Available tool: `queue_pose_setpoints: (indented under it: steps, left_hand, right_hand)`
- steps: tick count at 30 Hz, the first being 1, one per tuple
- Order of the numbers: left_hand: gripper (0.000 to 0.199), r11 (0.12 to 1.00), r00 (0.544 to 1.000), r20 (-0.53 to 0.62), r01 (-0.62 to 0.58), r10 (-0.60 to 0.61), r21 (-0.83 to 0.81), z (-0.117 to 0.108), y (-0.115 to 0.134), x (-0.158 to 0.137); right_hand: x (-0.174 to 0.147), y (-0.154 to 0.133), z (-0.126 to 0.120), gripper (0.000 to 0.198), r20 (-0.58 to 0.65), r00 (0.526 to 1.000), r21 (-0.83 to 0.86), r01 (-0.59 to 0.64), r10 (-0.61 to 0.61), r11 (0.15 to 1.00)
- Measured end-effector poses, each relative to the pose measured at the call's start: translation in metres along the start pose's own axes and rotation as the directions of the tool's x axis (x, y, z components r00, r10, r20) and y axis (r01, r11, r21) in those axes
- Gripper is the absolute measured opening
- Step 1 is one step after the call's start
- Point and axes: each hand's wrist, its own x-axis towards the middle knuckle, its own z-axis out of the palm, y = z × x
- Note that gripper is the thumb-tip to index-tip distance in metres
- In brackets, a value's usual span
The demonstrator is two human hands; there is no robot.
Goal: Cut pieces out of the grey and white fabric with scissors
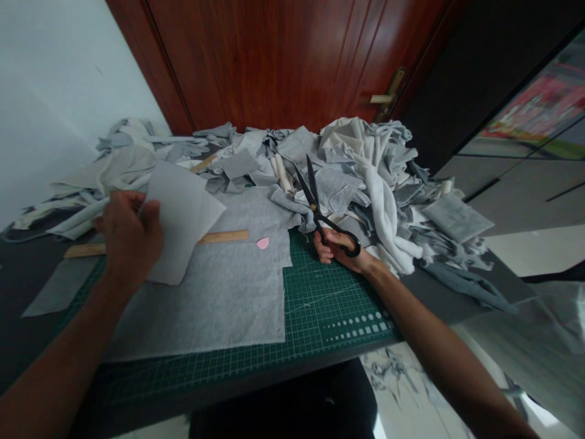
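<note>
My left hand point(131, 235) is closed on the left edge of a pale, stiff sheet point(176, 216) that looks like paper or card, tilted up over the cloth. In my right hand point(337, 245) are black-handled scissors point(312, 201), their blades parted and pointing away from me. A grey piece of fabric point(228, 299) lies flat below the sheet. Across it runs a wooden ruler point(225, 236), its middle hidden by the sheet and my left hand. A small pink piece, perhaps tailor's chalk point(262, 243), rests on the fabric right of the ruler.
The fabric lies partly over a green cutting mat point(315, 299) on a dark table. Heaped grey and white cloth scraps point(347, 146) line the back and right. Behind stands a red-brown door point(274, 61). Thin scraps point(393, 372) litter the floor at right.
</note>
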Motion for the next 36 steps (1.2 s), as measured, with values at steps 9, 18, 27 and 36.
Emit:
queue_pose_setpoints:
  steps: [9, 18, 27, 36]
  left_hand:
    - [0.044, 0.916, 0.894, 0.220, -0.402, 0.389, 0.012, 0.019, 0.001, -0.017]
    - [0.047, 0.842, 0.774, 0.349, -0.531, 0.528, -0.096, 0.059, 0.006, -0.035]
    - [0.053, 0.935, 0.940, 0.161, -0.325, 0.302, 0.141, 0.024, -0.037, -0.001]
    - [0.031, 0.917, 0.812, 0.426, -0.345, 0.399, -0.201, 0.027, -0.029, -0.004]
  right_hand:
    - [0.000, 0.004, 0.000, 0.038, -0.020, 1.000, 0.016, 0.012, -0.011, 1.000]
    - [-0.001, 0.004, 0.003, 0.036, -0.014, 0.999, -0.014, 0.046, -0.046, 0.999]
    - [-0.001, 0.003, 0.008, 0.038, -0.041, 0.998, -0.027, 0.039, -0.040, 0.999]
    - [-0.001, 0.003, 0.010, 0.035, -0.038, 0.998, -0.040, 0.048, -0.049, 0.998]
